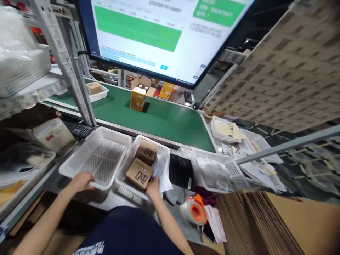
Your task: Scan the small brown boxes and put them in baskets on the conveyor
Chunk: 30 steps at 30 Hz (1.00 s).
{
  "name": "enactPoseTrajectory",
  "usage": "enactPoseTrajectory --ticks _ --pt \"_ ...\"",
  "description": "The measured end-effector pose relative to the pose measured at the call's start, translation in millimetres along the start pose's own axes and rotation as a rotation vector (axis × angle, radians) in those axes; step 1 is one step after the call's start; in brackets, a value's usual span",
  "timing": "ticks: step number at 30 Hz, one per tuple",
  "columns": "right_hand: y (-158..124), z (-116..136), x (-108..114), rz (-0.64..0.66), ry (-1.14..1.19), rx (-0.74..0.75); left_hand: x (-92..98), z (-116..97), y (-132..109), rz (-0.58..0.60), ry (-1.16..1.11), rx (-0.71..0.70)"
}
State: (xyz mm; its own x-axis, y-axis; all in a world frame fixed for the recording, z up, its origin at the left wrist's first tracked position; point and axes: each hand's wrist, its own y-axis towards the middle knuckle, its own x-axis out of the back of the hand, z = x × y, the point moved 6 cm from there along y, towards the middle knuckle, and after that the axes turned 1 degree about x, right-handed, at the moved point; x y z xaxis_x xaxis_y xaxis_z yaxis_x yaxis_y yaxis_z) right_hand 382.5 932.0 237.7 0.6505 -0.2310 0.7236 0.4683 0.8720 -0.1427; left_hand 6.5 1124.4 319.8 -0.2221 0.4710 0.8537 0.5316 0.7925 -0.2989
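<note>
My left hand point(81, 181) grips the near rim of an empty white perforated basket point(97, 156). Right of it stands a second white basket point(162, 154) holding two small brown cardboard boxes point(139, 173) point(145, 152) and a white paper sheet point(162, 173). My right hand point(153, 186) rests at that basket's near edge, fingers curled against the nearer brown box and the paper; whether it grips them I cannot make out.
A green conveyor belt point(164, 120) carries a yellow-and-white box point(138, 98) and a white tray with a box point(97, 90). A large monitor point(164, 35) hangs above. An orange tape dispenser point(195, 210), flat cardboard stack point(265, 223), bagged items point(215, 170) and a keyboard point(78, 129) lie around.
</note>
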Motion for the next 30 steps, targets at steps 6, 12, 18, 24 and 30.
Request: enactPoseTrajectory --ticks 6,12,18,24,30 --pt "-24 0 25 0.145 -0.117 0.088 90.5 -54 23 0.139 -0.029 -0.063" --pt "-104 -40 70 -0.012 0.055 0.042 136.3 -65 32 0.301 -0.105 -0.072" --pt "-150 -45 65 -0.028 0.526 -0.148 236.9 -99 -5 -0.508 -0.123 -0.127" --pt "-131 73 67 0.279 1.479 -0.026 142.4 -258 -125 -0.982 0.395 -0.888" --pt "-112 72 46 -0.188 1.392 -0.188 28.8 -211 -137 -0.852 0.226 -1.123"
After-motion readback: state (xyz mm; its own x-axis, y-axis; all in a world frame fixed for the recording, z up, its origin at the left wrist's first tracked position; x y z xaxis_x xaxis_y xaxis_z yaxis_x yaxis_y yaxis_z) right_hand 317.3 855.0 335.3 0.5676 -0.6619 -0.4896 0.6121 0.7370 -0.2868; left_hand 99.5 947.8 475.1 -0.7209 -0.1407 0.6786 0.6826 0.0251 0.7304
